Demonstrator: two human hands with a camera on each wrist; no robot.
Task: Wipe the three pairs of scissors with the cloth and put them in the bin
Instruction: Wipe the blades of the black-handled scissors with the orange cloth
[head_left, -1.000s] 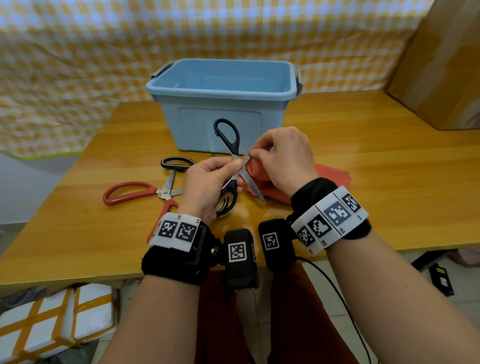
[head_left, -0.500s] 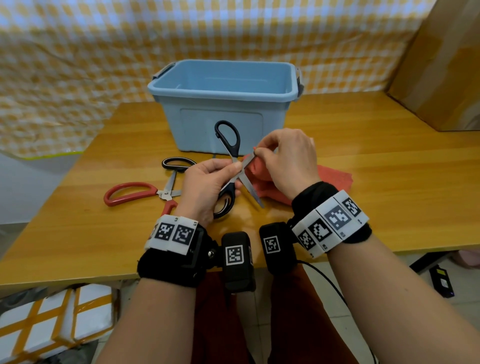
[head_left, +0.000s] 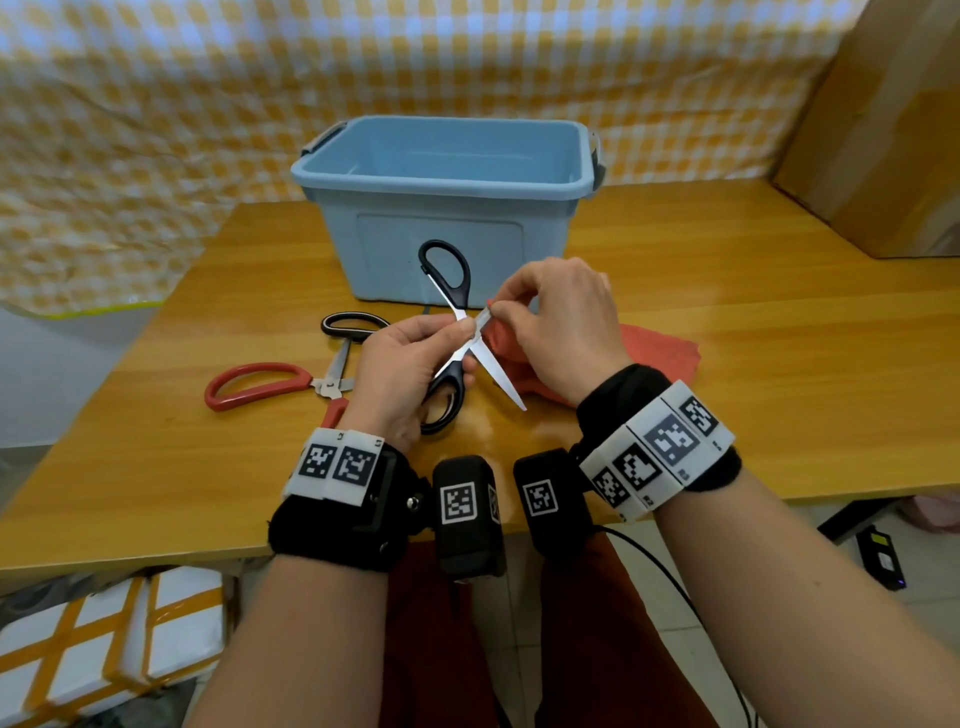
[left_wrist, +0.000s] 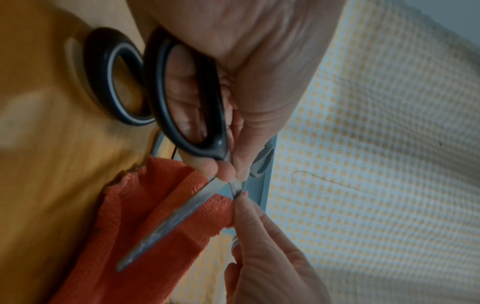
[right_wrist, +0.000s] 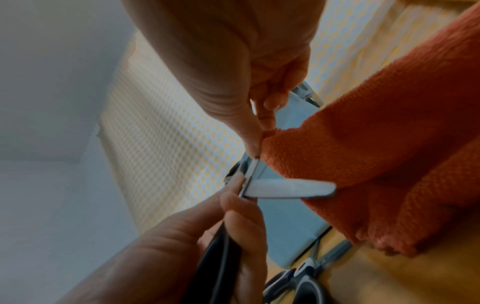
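A person's left hand (head_left: 400, 364) grips a pair of black scissors (head_left: 457, 332), blades spread wide, above the table (head_left: 753, 332) in front of the empty blue bin (head_left: 441, 208). The right hand (head_left: 566, 322) pinches the orange cloth (head_left: 660, 348) around one blade. Two more pairs, red-handled scissors (head_left: 260, 384) and black-and-white scissors (head_left: 348, 325), lie on the table to the left.
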